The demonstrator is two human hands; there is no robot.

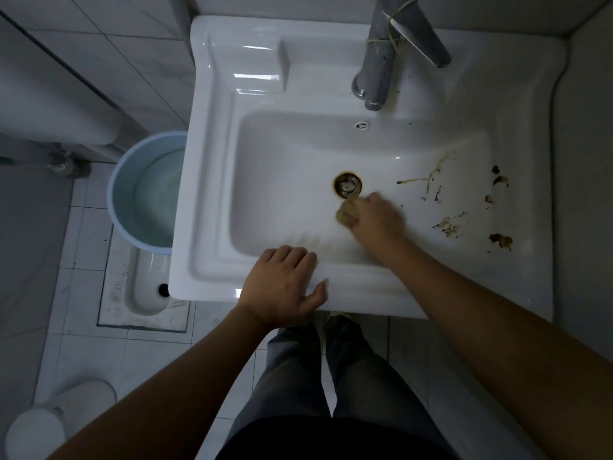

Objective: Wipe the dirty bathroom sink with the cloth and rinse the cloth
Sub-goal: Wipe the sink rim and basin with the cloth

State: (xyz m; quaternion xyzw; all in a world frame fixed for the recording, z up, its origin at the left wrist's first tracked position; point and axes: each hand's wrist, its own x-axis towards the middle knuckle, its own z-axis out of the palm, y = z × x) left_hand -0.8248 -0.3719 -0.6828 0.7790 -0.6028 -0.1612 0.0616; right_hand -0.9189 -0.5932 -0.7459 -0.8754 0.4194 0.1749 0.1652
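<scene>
- My right hand (374, 215) grips the small wadded tan cloth (346, 216), pressing it on the floor of the white ceramic bathroom sink (212, 227), just below the rust-ringed metal drain (347, 184).
- My left hand (282, 283) lies flat on the front rim with relaxed fingers, bracing me.
- I should press firmly and scrub in short strokes rightward toward the brown stains (447, 225).

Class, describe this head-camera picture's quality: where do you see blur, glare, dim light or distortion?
Head view: dim overall, darker at the corners; the right hand and cloth are motion-blurred; the left hand is sharp; glare streaks on the sink ledge; wide-angle lens curves its edges.
</scene>
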